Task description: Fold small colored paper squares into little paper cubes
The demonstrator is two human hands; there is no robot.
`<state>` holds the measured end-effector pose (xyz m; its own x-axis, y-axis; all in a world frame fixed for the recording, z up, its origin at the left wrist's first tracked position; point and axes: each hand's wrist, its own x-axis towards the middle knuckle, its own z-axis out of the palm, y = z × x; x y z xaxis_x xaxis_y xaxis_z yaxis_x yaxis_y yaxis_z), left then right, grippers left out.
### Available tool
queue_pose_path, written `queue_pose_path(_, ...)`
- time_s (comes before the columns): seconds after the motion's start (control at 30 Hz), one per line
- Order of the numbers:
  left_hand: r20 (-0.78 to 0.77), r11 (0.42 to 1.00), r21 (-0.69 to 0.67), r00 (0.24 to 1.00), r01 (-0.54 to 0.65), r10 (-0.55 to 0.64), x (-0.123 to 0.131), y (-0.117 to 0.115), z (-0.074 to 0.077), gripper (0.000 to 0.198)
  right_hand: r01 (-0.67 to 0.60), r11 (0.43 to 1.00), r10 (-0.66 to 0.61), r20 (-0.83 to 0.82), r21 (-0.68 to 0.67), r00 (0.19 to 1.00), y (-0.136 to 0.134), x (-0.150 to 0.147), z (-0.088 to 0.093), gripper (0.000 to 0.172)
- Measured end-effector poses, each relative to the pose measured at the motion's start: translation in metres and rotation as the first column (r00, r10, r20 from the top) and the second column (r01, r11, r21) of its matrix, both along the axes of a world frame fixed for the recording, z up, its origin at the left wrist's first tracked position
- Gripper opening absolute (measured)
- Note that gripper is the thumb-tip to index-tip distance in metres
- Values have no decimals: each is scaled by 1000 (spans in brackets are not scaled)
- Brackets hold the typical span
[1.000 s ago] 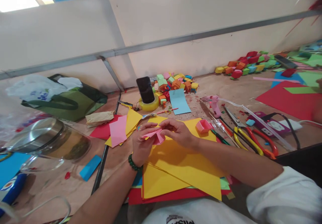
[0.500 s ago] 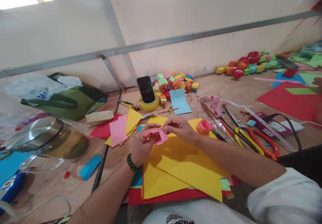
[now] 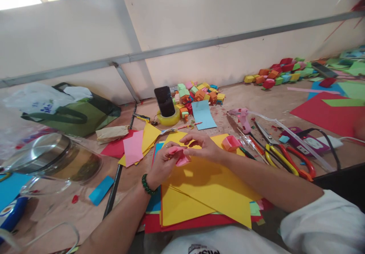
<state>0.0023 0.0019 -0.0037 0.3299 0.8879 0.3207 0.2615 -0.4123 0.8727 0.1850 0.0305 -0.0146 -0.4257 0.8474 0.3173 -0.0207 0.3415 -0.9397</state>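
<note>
Over the yellow paper [image 3: 211,187], both hands have drawn closer: left hand [image 3: 162,164] and right hand [image 3: 203,147] now pinch the pink paper [image 3: 179,156] into a tighter, smaller fold.

Little can be read here. At the bottom edge of the frame, the person's white shirt [image 3: 225,242] bears dark printed letters, cut off by the frame and too partial to make out. The white plastic bag [image 3: 42,98] at the left carries blue print, too blurred to read.
</note>
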Motion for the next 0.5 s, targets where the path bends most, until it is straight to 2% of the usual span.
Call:
queue_pose_path(0.1, -46, 999, -16, 998, 48, -48, 6, -2, 5, 33, 46, 995, -52, 68, 85, 996, -3, -1, 1, 29)
queue_pose_path(0.33, 5, 994, -61, 996, -91, 92, 7, -2, 2, 24, 17, 995, -27, 99, 100, 995, 1, 1, -3, 28)
queue_pose_path(0.5, -85, 998, -23, 995, -52, 50, 4, -1, -1, 21, 63, 985, -80, 101, 164, 992, -4, 1, 0, 19)
